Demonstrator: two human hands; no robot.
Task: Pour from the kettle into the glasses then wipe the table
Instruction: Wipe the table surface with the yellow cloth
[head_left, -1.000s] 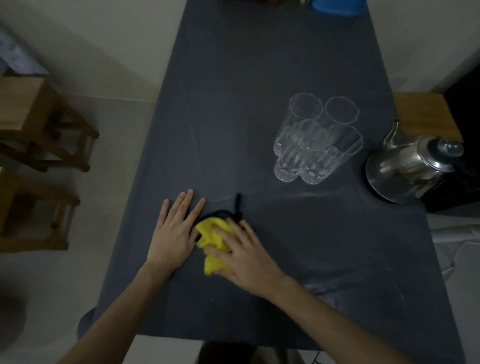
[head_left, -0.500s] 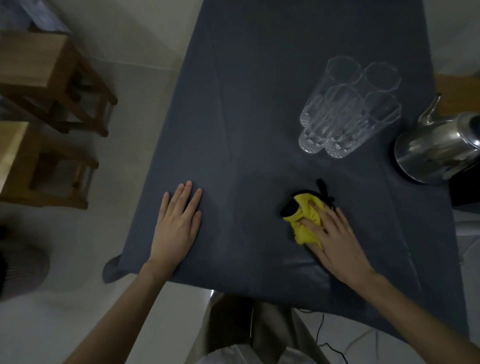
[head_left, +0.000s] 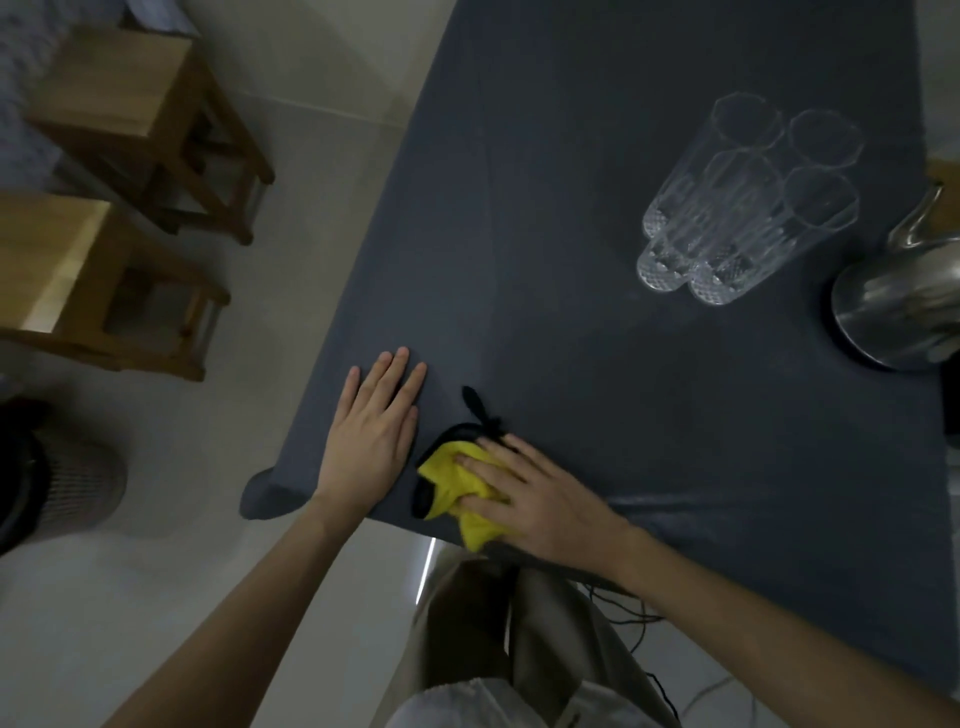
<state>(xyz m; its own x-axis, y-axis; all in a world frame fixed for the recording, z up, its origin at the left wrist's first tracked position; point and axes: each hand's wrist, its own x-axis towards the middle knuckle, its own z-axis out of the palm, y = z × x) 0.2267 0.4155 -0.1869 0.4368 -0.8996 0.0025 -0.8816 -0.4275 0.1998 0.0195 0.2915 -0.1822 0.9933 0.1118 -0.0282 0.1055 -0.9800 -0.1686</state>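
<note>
1. A long table (head_left: 597, 338) covered in dark grey cloth is seen from above, running from the near edge away to the far right.
2. The left hand (head_left: 371, 441) lies flat on the table near its near left corner. The palm is down, the fingers are straight and close together, and it holds nothing.
3. The right hand (head_left: 535, 499) is just to the right of the left hand, at the table's near edge. It presses down on a crumpled yellow cloth (head_left: 447, 483) with its fingers spread and laid over the cloth rather than clenched around it.
4. The yellow cloth sits between the two hands, partly under the right hand's fingers. One corner hangs over the near edge of the table.
5. A black trim and a black loop (head_left: 475, 402) stick out from the cloth's far side and lie on the table.
6. Four clear cut-pattern glasses (head_left: 737, 208) stand huddled together on the far right part of the table, well apart from the hands. Whether they hold any liquid cannot be told.
7. A shiny steel kettle (head_left: 893, 306) stands near the glasses at the table's right edge, its spout pointing to the far side. The picture's edge cuts it off.
8. Two wooden stools (head_left: 130, 119) stand on the pale floor to the left of the table.
9. A rounded mesh bin (head_left: 72, 488) stands on the floor at the near left.
</note>
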